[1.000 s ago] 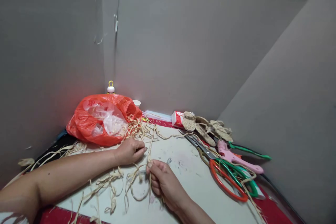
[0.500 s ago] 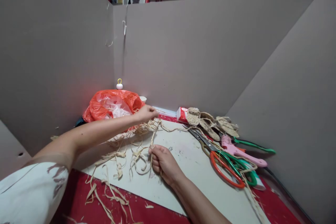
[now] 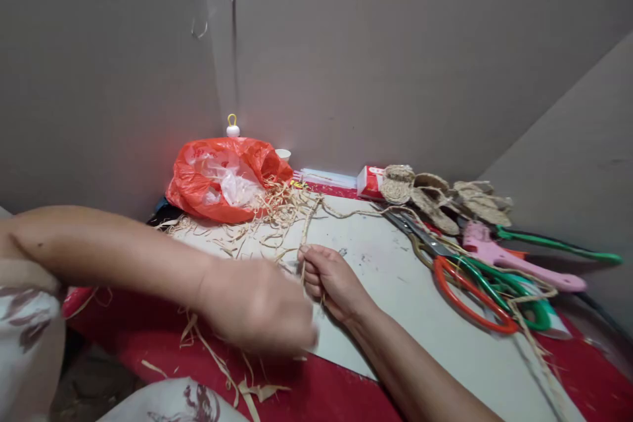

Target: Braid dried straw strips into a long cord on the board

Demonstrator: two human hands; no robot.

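Observation:
My right hand [image 3: 332,279] is closed in a pinch on a thin braided straw cord [image 3: 307,223], just above the white board [image 3: 368,237]. From the pinch the cord runs up to the board's far edge, then off to the right toward the scissors. My left hand [image 3: 262,306] is in front of the board's near edge, left of the right hand and smeared by motion. Its fingers cannot be made out, nor whether anything is in them. Loose straw strips [image 3: 277,208] lie in a tangle behind the hands.
An orange plastic bag [image 3: 198,175] sits at the back left near a white cup [image 3: 283,155]. On the right lie orange-handled scissors [image 3: 475,297], a pink glue gun [image 3: 524,267] and woven straw pieces [image 3: 398,184]. Grey panels [image 3: 395,59] rise behind; red cloth [image 3: 326,389] shows in front.
My left hand has come down and nearer from the back of the board, past the straw. My right hand keeps its pinch on the cord. The view has tilted down.

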